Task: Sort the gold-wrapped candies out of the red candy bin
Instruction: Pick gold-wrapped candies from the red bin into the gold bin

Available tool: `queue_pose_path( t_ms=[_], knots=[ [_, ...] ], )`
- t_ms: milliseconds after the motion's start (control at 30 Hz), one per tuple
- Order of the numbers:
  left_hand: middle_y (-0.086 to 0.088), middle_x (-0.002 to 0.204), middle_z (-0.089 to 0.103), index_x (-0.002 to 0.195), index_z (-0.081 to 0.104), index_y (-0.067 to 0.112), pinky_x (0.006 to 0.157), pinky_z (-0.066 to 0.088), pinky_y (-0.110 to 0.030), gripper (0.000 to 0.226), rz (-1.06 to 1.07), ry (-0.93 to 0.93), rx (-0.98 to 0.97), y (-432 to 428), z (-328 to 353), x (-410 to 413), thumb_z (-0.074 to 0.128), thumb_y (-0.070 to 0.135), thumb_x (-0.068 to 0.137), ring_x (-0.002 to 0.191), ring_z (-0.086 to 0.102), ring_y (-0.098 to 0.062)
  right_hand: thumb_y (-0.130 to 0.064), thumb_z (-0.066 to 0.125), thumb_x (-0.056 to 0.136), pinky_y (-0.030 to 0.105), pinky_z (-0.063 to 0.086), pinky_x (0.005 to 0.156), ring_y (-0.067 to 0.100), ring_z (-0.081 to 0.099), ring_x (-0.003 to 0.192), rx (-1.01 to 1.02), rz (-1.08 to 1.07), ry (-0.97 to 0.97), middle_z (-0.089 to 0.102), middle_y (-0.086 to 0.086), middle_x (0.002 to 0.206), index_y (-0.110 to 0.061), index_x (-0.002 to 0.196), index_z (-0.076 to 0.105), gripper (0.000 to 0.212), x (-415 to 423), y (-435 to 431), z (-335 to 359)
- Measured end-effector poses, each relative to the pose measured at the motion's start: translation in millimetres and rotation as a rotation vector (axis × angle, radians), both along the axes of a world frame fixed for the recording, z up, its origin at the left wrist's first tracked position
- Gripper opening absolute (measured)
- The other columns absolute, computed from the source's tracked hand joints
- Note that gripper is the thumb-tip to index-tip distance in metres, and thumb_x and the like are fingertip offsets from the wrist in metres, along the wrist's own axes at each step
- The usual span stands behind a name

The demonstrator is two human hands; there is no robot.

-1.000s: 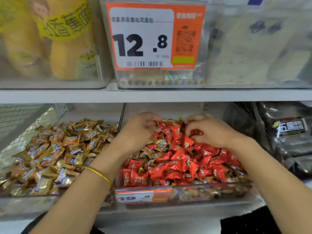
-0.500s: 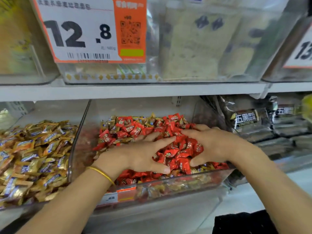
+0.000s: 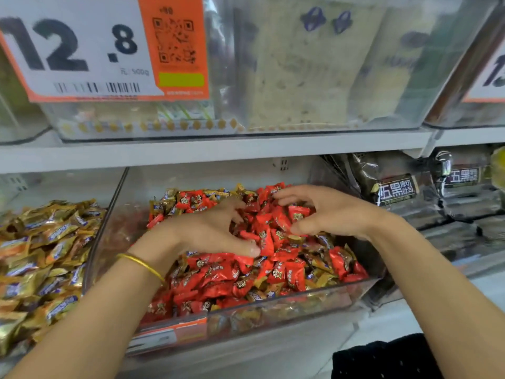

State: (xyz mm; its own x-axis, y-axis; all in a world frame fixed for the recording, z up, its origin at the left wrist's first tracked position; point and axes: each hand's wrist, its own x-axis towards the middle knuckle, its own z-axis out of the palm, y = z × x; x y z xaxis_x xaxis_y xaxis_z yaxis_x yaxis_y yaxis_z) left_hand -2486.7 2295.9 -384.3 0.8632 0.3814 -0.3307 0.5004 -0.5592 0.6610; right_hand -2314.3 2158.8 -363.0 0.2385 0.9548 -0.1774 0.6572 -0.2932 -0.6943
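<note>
My left hand is dug into the heap in the clear plastic bin of red-wrapped candies. Its fingers are curled down among the wrappers, and I cannot tell whether it grips any. My right hand hovers clawed over the pile, thumb and fingers apart, pinching nothing I can see. The closest gold-wrapped candy lies just on the near side of the right thumb, half buried, its long axis unclear. More gold ones crowd the near right corner. I judge the right hand nearer, though the neighbouring bin of gold candies sits left.
</note>
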Motion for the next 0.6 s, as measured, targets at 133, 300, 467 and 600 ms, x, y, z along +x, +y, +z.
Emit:
queue_pose_path(
  t_ms=[133,300,467,600],
  knots=[
    [0.004,0.127,0.053,0.136,0.038,0.023,0.1,0.042,-0.029,0.044,0.106,-0.119,0.078,7,-5,3,0.052,0.023,0.095,0.116,0.052,-0.014,0.011,0.047,0.085,0.014,0.032,0.093,0.002,0.041,0.116,0.034,-0.034,-0.148,0.049,-0.004,0.135,-0.022,0.138,0.043,0.062,5,1,-4],
    [0.003,0.135,0.05,0.144,0.03,0.028,0.097,0.036,-0.023,0.059,0.074,-0.065,0.361,0,-21,10,0.052,0.008,0.092,0.122,0.045,-0.018,-0.001,0.051,0.089,0.014,0.032,0.094,0.014,0.041,0.131,-0.037,-0.021,-0.27,0.043,0.001,0.144,-0.021,0.141,0.04,0.056,1,8,-13],
    [0.012,0.107,0.063,0.134,0.045,0.028,0.102,0.037,-0.044,0.056,0.174,-0.153,0.473,5,-25,10,0.064,0.011,0.083,0.118,0.048,-0.021,-0.002,0.058,0.086,0.017,0.037,0.08,0.009,0.047,0.115,-0.041,0.011,-0.287,0.046,0.002,0.138,-0.023,0.136,0.046,0.056,-4,9,-12],
    [0.014,0.091,0.063,0.124,0.053,0.026,0.099,0.04,-0.037,0.047,0.275,-0.34,0.345,5,-18,5,0.061,0.004,0.083,0.109,0.055,-0.016,0.006,0.061,0.082,0.022,0.046,0.077,0.006,0.056,0.091,0.079,-0.047,-0.315,0.052,-0.007,0.104,-0.015,0.108,0.063,0.033,-5,15,-16]
  ],
)
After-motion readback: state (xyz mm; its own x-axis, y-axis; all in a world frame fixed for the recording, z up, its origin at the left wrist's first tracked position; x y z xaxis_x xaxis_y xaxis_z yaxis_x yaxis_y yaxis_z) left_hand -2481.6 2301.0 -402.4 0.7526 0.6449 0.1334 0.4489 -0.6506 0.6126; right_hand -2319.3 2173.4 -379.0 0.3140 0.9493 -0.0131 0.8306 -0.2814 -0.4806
